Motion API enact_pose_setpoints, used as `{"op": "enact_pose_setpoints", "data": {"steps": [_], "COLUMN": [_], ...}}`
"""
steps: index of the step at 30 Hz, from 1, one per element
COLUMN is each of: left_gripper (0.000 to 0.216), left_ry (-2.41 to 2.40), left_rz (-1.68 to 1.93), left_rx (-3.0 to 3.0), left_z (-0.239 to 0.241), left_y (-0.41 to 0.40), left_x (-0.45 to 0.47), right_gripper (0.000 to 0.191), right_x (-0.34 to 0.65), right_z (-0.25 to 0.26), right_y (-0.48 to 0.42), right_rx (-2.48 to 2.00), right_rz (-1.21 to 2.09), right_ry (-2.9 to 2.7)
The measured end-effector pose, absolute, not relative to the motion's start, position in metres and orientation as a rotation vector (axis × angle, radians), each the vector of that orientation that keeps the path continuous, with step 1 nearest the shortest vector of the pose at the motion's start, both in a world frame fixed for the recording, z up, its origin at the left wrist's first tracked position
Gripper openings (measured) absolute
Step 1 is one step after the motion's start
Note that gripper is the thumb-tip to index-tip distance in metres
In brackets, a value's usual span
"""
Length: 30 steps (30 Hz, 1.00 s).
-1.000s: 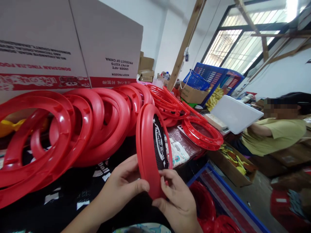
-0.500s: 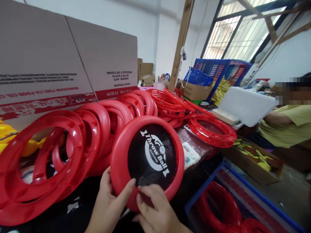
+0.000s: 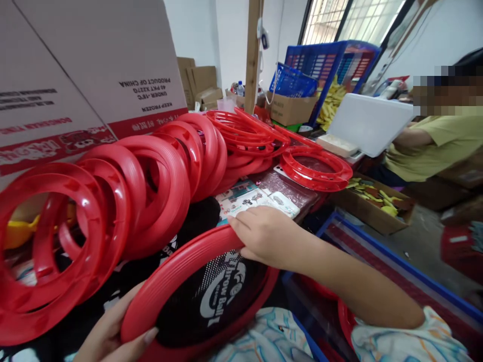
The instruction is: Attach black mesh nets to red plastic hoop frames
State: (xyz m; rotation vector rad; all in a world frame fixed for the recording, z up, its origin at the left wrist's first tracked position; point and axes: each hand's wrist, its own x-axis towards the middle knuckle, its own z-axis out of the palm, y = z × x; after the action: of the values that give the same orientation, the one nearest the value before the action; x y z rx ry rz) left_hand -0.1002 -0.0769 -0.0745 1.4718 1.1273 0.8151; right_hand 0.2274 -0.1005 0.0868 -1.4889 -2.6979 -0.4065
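We hold the disc by the counter's near edge, fingers of our left hand clamped on its left rim, those of our right hand on its far rim, likely to steady its tilt. Rings lean together, presumably propped by the box.

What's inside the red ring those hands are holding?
A black panel with white "Throw Ball" lettering fills the red ring. The right hand hides some rim; the panel's back is unseen.
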Motion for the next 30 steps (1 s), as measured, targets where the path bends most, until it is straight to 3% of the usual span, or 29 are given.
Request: {"op": "enact_pose_setpoints", "data": {"steps": [4,7,12,16,20,30], "left_gripper": [0.055,0.051,0.037,0.039,0.036,0.043], "left_ry": [1.063,1.017,1.061,1.017,0.855,0.906], "left_rz": [0.715,0.666,0.679,0.883,0.8,0.885], "left_rx": [1.653,1.889,2.41,2.776,3.007,3.113], "left_z": [-0.081,-0.069,-0.018,0.018,0.025,0.011], "left_y": [-0.065,-0.061,-0.061,-0.063,-0.062,-0.066], "left_x": [-0.108,-0.102,-0.075,-0.051,-0.049,-0.052], "right_gripper": [0.023,0.016,0.021,0.019,0.034,0.034], "right_x": [0.217,0.218,0.215,0.202,0.197,0.194], "right_z": [0.08,0.08,0.084,0.079,0.07,0.056], "right_y": [-0.1,-0.097,-0.09,-0.091,-0.092,-0.086], "right_rx": [-1.505,-1.488,-1.418,-1.236,-1.228,-1.108], "right_rz": [-0.477,-0.308,-0.03,0.051,0.127,-0.177], "right_ry": [-2.78,-2.818,-2.747,-2.656,-2.547,-2.681]}}
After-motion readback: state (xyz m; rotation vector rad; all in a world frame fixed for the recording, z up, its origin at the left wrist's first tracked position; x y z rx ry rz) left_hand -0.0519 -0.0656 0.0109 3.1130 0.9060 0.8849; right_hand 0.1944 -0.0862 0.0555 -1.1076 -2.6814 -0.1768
